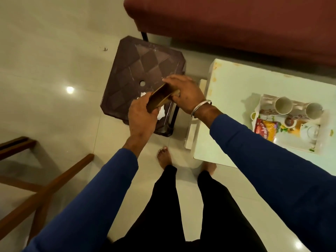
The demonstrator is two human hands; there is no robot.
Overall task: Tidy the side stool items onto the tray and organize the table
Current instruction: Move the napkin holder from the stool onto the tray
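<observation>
Faintly, red snack packet (263,129) lettering, unreadable.

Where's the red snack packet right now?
In the head view it lies at the right, on the tray on the white table: the red snack packet sits at the tray's near-left part, below the two white mugs.

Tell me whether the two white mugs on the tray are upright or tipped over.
Tipped. Both white mugs lie on their sides at the tray's far end, their open mouths facing the camera, insides empty.

Flat golden box (161,98) tilted above the brown stool (138,70).
</observation>
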